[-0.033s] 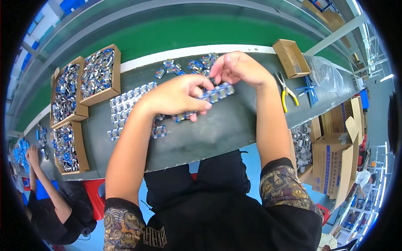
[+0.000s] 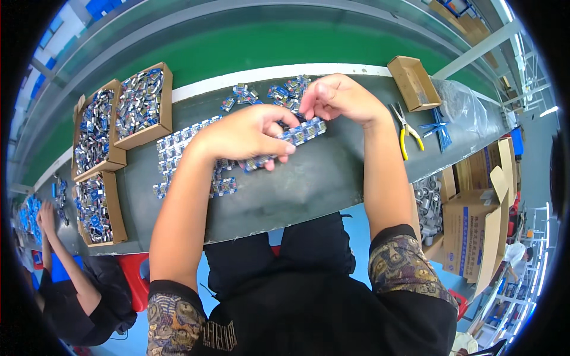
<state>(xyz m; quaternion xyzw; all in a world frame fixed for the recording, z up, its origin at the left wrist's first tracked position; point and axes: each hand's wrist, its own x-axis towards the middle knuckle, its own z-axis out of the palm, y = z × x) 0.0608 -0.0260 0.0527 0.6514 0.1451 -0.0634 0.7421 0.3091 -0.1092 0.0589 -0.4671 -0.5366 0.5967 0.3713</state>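
Observation:
My left hand (image 2: 246,133) is closed around a strip of small blue circuit boards (image 2: 304,133), thumb on the near side. The strip points up to the right, and its lower left end shows below my palm. At its upper right end, my right hand (image 2: 341,101) has thumb and fingers curled together close to the boards; what they pinch, if anything, is hidden. Rows of joined circuit boards (image 2: 172,148) lie flat on the dark table (image 2: 309,190), partly under my left forearm. Beyond my hands are loose piles of circuit boards (image 2: 242,95).
Cardboard boxes of small boards (image 2: 139,104) stand at the left. Toward the right are yellow-handled pliers (image 2: 409,133), blue ties (image 2: 440,132), an open cardboard box (image 2: 413,84) and a clear plastic bag (image 2: 466,110). A co-worker's hand (image 2: 46,218) is at far left.
The strip of circuit boards has shifted slightly left and looks sharper. My left hand has moved a little left with it. My right fingers have moved only slightly.

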